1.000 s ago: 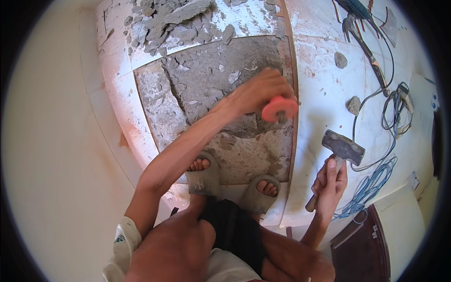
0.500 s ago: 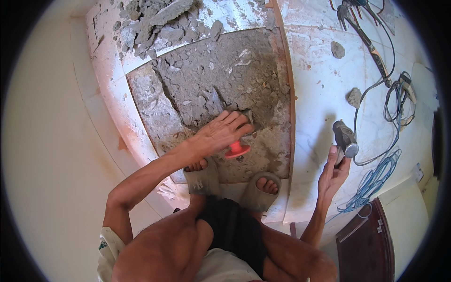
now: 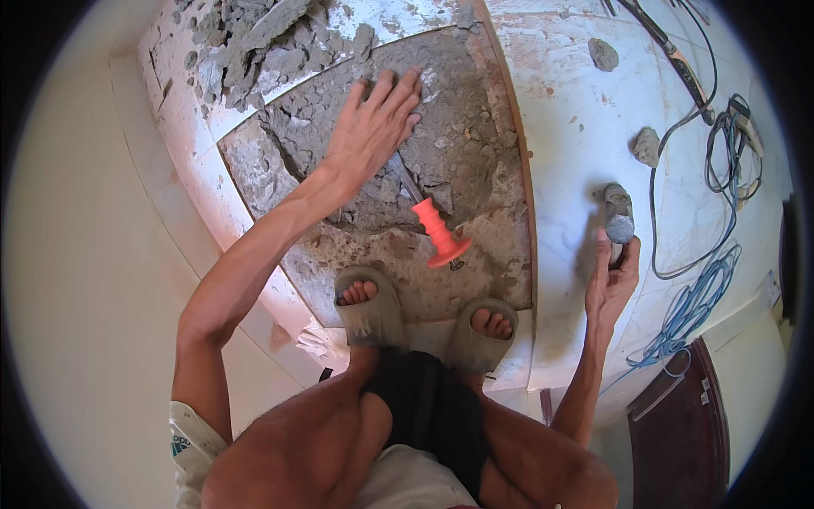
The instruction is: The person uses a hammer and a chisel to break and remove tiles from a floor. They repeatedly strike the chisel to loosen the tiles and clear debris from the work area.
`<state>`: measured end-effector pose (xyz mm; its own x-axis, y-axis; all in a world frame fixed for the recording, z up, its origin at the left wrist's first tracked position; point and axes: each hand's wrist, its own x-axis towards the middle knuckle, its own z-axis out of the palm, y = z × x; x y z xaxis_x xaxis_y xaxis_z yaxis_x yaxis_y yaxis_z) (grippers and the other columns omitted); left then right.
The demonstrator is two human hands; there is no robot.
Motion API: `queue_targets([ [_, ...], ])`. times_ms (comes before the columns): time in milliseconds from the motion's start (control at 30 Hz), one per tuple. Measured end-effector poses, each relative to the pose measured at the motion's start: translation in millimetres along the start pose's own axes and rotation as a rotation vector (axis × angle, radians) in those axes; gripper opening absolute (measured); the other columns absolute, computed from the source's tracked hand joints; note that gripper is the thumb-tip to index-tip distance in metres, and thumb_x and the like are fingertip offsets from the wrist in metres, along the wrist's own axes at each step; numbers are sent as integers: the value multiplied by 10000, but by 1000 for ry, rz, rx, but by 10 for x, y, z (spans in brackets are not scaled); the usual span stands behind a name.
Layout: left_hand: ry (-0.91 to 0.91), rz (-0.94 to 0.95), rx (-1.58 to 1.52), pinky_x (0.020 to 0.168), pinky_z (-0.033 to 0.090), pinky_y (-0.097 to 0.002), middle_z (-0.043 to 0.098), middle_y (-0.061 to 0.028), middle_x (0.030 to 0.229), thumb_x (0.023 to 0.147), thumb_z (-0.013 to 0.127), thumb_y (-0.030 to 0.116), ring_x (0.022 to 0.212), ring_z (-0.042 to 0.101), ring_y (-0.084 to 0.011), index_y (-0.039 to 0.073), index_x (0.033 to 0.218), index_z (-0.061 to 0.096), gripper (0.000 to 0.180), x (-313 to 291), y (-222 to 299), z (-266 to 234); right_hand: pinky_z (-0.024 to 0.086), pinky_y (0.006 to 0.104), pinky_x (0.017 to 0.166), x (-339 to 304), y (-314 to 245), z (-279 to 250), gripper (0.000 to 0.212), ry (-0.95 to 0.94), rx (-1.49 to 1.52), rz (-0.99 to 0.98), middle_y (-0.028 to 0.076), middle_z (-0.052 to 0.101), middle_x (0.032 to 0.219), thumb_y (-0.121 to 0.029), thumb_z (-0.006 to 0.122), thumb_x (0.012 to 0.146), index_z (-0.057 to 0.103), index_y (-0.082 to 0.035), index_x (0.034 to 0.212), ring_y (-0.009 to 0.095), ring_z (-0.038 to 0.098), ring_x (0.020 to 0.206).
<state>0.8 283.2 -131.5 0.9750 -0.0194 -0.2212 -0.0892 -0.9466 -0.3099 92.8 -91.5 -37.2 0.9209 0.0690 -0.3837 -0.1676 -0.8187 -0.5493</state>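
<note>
Nearest, at the bottom, a squatting person's bare legs and black shorts (image 3: 424,399) fill the middle, with feet in grey-green slide sandals (image 3: 373,318) at the near edge of a rectangular patch of broken cement (image 3: 381,246). Just beyond the feet is a cold chisel (image 3: 434,229) with a ribbed red-orange grip. Its flared guard and struck end point back toward the person; its steel shank slants away to the left, and its tip is hidden.

To the right, above the pale marbled floor (image 3: 560,127), the right hand (image 3: 612,280) grasps a club hammer (image 3: 619,214) by its handle, head uppermost. Beside that arm lies a loose bundle of blue cord (image 3: 691,314).

Farther out, the left hand (image 3: 373,127) is released from the chisel, palm down with fingers spread over the rough cement, the shank close to its thumb side. Whether the palm presses down cannot be told.

Farthest away, grey rubble (image 3: 263,42) is heaped at upper left; at upper right are two loose chunks (image 3: 603,54), black cable (image 3: 652,208) and a long tool handle (image 3: 678,64).
</note>
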Motion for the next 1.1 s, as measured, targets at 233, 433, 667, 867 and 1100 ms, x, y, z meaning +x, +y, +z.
queue_targets([
  [233, 79, -23, -304, 1012, 434, -404, 501, -55, 1476, 1031, 588, 371, 1297, 507, -245, 129, 1252, 645, 333, -308, -286, -67, 420, 258, 678, -3, 158, 65, 323, 54, -36, -65, 52, 605, 890, -239, 669, 1017, 592, 17, 1197, 132, 477, 760],
  [433, 201, 108, -457, 953, 449, -371, 525, -30, 1431, 974, 648, 210, 1141, 557, -191, 144, 1317, 621, 350, -214, -349, 66, 499, 287, 805, 4, 268, 184, 364, 115, -31, -183, 120, 669, 993, -198, 684, 1004, 572, 30, 1265, 176, 600, 865],
  [667, 106, 129, 124, 939, 442, -317, 460, -26, 1478, 911, 629, 113, 1169, 500, -176, 194, 1530, 420, 659, 80, -314, 116, 531, 345, 815, 48, 278, 295, 380, 93, -89, -199, 206, 701, 998, -195, 715, 981, 576, 25, 1258, 245, 664, 868],
  [867, -104, 59, 82, 908, 432, -324, 492, -55, 1421, 867, 659, 69, 1188, 489, -192, 128, 1387, 531, 539, -101, -224, -142, 535, 358, 809, 34, 178, 219, 381, 89, -153, -162, 215, 703, 974, -210, 709, 988, 571, 22, 1257, 266, 671, 849],
  [1100, 60, 393, -652, 1022, 426, -365, 564, -72, 1268, 816, 650, 80, 1172, 553, -213, 120, 1191, 600, 380, -833, 313, -263, 526, 339, 801, 73, 166, 278, 377, 71, -179, -220, 171, 698, 965, -230, 698, 997, 569, 25, 1243, 227, 648, 831],
])
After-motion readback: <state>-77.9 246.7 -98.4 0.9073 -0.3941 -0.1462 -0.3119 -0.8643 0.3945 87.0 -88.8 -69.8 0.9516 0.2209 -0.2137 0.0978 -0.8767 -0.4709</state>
